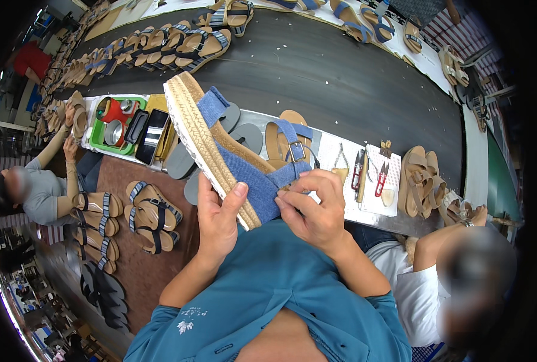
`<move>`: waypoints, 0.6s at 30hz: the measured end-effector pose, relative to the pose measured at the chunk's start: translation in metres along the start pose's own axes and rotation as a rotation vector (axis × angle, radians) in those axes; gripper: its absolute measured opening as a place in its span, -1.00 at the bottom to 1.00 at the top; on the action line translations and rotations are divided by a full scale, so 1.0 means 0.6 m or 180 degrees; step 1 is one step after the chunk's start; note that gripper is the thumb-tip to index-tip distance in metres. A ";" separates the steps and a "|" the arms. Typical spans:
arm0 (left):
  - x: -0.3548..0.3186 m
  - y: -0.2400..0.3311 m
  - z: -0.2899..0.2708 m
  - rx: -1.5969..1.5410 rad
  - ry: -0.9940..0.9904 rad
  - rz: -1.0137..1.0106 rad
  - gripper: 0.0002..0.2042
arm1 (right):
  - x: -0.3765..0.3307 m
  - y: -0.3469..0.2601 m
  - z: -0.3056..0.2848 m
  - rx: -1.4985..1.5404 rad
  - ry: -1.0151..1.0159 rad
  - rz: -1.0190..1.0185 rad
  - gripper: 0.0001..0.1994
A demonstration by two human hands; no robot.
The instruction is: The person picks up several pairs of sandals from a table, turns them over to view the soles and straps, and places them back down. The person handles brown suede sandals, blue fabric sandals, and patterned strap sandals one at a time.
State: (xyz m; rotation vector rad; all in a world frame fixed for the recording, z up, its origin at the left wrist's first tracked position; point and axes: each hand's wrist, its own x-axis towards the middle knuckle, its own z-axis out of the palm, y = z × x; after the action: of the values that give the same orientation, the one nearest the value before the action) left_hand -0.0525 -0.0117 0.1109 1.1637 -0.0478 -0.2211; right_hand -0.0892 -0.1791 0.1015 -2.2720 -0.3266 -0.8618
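Note:
A wedge sandal (241,172) with blue denim upper, braided rope-look side and white outsole is held tilted in front of me, its toe end up and to the left. My left hand (220,214) grips it round the sole near the heel, thumb on the wedge side. At the heel, where a denim strap meets the wedge, the fingertips of my right hand (313,208) are pinched together; whatever tiny thing they hold is hidden. Just beyond, another denim-strapped sandal (289,120) lies on the bench. A metal buckle (296,151) shows there; which sandal it belongs to I cannot tell.
Grey flat soles (183,160) lie behind the held sandal. Red-handled thread snips (382,180) and pliers (341,160) rest on white paper at right. A green tray (96,136) stands left. Sandals line the dark belt (341,84). Co-workers sit on both sides.

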 end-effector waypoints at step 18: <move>0.032 0.014 -0.050 0.0168 -0.0051 0.0386 -0.55 | -0.250 0.198 -0.042 -0.0666 0.0662 0.2863 -0.82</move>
State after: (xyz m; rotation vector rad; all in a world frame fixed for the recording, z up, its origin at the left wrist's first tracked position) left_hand -0.0276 0.0146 0.1053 1.2074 -0.1386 -0.1225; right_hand -0.1615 -0.2831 -0.0438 -2.1345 0.8556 -0.6366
